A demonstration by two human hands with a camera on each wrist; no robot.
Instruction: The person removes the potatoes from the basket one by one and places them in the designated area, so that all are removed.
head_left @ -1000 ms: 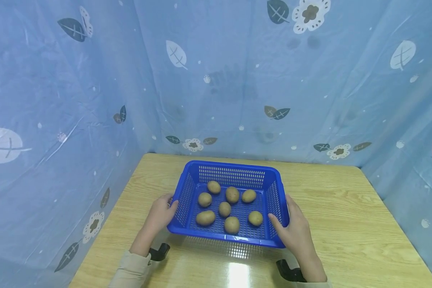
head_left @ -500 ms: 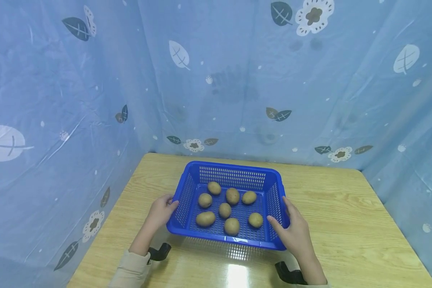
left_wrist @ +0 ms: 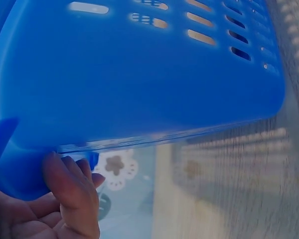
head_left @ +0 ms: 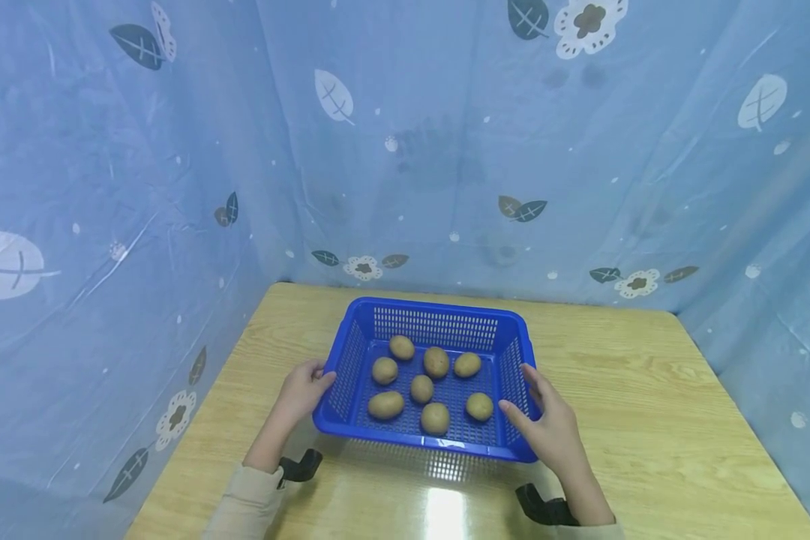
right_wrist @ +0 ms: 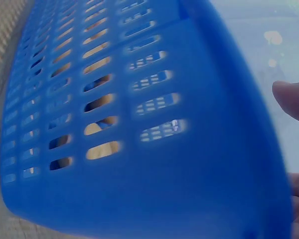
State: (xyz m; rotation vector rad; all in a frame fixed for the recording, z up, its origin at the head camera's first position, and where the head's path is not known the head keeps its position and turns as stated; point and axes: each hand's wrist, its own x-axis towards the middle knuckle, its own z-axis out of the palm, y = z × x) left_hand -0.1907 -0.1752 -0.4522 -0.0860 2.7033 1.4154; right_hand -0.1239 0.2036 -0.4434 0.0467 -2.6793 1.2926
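Observation:
A blue plastic basket [head_left: 439, 442] with slotted walls stands on the wooden table, holding several potatoes [head_left: 436, 362] spread over its floor. My left hand [head_left: 301, 391] grips the basket's left rim, thumb on top. Curled fingers [left_wrist: 72, 191] hook under that rim in the left wrist view. At the right rim, my right hand [head_left: 552, 427] has its thumb and fingers spread apart over the edge. The right wrist view shows the thumb [right_wrist: 295, 101] clear of the basket wall; the other fingers are mostly hidden there.
The wooden table [head_left: 634, 390] extends to both sides of the basket. A blue curtain [head_left: 432, 150] with leaf and flower prints hangs behind it and along the left and right. Black wrist mounts [head_left: 300, 466] sit below both hands.
My right hand has loosened: its fingers rose from outside the right rim to above it, and the thumb shifted slightly left. The left hand, basket and potatoes stay put.

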